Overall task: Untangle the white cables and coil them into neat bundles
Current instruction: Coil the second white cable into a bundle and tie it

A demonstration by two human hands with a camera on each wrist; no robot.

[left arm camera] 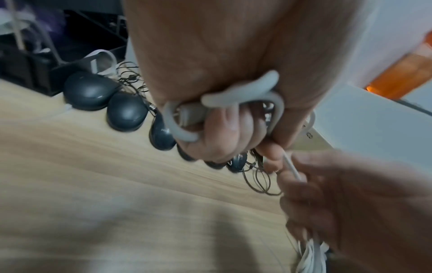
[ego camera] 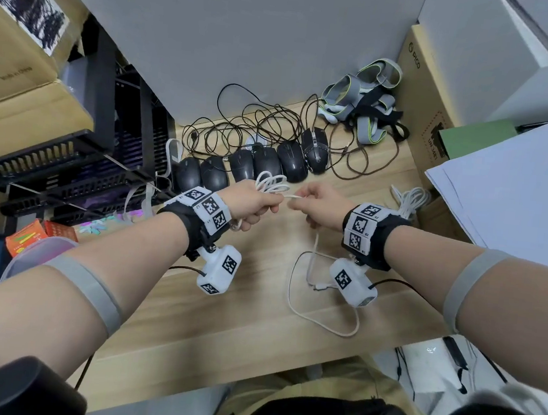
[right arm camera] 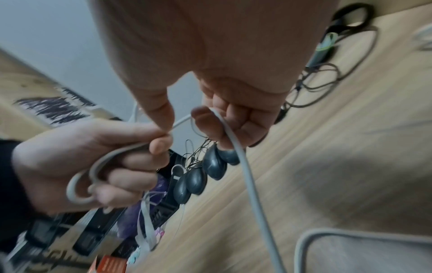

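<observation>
I see the desk [ego camera: 227,320] filling the middle of the head view, pale wood, with a cardboard box [ego camera: 18,55] at upper left and white paper [ego camera: 522,176] at right. Both my forearms reach in from the lower corners and meet near the centre, wrists level, hands raised off the wood. A row of black mice [ego camera: 246,165] lies just beyond my knuckles, their dark cords [ego camera: 258,117] tangled behind them, and grey straps [ego camera: 368,99] sit in the upper right.

My left hand [ego camera: 254,205] is a closed fist, palm turned inward, all fingers wrapped round several loops of the cable [ego camera: 322,317]; loops stick out above the fist and, in the left wrist view, below the curled fingers [left arm camera: 224,133]. My right hand [ego camera: 322,204] faces it, very close, thumb and forefinger pinching the same cable with a short taut run between the two hands. From the right hand the cable drops to the desk and lies in a loose open loop at lower centre-right, under the wrist. A second white bundle [ego camera: 410,201] rests near the paper, right of my right wrist.
</observation>
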